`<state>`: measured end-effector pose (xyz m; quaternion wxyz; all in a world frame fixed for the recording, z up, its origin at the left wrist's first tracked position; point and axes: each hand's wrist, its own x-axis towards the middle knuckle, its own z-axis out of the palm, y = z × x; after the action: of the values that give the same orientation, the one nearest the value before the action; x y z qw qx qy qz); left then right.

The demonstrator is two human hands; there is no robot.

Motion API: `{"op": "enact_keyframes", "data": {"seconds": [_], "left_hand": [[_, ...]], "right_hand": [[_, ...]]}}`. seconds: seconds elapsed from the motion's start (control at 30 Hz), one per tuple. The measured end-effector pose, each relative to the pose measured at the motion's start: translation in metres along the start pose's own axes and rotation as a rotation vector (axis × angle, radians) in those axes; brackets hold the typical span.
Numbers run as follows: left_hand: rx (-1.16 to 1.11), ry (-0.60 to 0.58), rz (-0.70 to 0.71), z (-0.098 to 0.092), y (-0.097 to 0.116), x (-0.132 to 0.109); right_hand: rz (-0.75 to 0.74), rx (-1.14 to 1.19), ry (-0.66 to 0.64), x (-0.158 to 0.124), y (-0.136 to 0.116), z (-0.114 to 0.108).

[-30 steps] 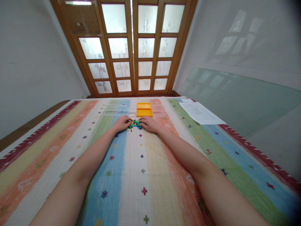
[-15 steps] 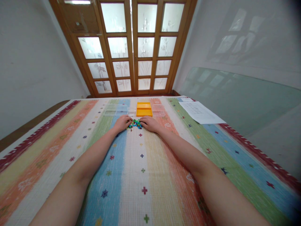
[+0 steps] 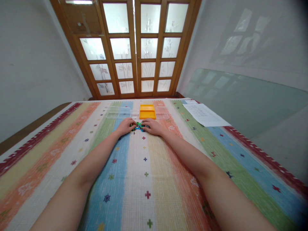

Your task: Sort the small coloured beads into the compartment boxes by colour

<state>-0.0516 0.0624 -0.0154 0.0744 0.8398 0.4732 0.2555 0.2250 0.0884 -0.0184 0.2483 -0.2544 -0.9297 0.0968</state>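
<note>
Between both hands (image 3: 125,126) (image 3: 153,127) lie small colourful pieces (image 3: 139,126).

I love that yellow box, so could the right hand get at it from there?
Probably yes: the right hand is at the pile of small colourful pieces, the yellow box sits just beyond that hand, and nothing seems to stand between them.

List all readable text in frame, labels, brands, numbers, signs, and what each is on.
None readable.
White sheet: lines of print, too small and blurred to read.
Yellow tray: no lettering visible.
Small colored pieces: too small to tell.
Tablecloth: plus-shaped motifs, pattern only.
</note>
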Motion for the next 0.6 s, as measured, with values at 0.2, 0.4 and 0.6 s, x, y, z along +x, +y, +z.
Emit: {"op": "enact_keyframes", "data": {"seconds": [0.2,0.4,0.6], "left_hand": [[-0.006,0.001,0.002,-0.0008,-0.0028,-0.0011],[-0.011,-0.008,0.007,-0.0019,0.0031,-0.0012],[-0.029,-0.039,0.062,-0.0017,0.0051,-0.0003]], "right_hand": [[-0.003,0.001,-0.008,-0.0003,-0.0034,-0.0022],[0.010,-0.020,-0.046,0.0012,-0.0038,-0.0029],[0.001,-0.018,-0.032,0.0016,-0.0034,-0.0028]]}}
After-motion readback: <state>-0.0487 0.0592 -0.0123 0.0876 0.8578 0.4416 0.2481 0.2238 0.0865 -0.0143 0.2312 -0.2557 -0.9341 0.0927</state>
